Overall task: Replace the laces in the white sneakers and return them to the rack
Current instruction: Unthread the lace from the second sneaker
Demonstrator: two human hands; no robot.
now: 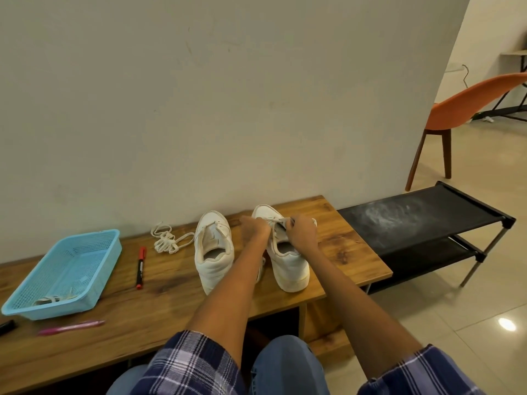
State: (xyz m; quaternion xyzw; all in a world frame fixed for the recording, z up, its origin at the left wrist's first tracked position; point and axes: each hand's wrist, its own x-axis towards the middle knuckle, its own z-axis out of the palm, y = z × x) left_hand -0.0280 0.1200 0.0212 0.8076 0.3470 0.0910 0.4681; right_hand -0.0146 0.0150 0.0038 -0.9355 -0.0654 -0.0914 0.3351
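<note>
A person seated at a low wooden desk (171, 292) works on the right-hand white sneaker (285, 260), both hands raised over its eyelets. The left hand (256, 228) and right hand (302, 233) each have fingers curled in a pinching grip on the white lace (281, 221) strung across the shoe's front; the fingertips themselves are too small and blurred to make out, and the hands hide most of the tongue and eyelet rows. The left forearm crosses in front of the gap between the shoes, covering part of the left-hand white sneaker (212, 252), which stands unlaced, heel toward the camera, just beside its mate. A loose bundle of white lace (168, 242) lies on the desk near the wall, left of the shoes. A red marker (140, 267) lies between that bundle and a light blue plastic basket (94, 280), which holds a small tangle of pale lace at its near end. A pink pen (71, 327) rests by the front edge, beside a dark object cut off by the frame. The black two-tier shoe rack (445, 206) stands on the floor against the desk's right end, its top shelf dusted white. An orange chair (467, 106) sits beyond.
</note>
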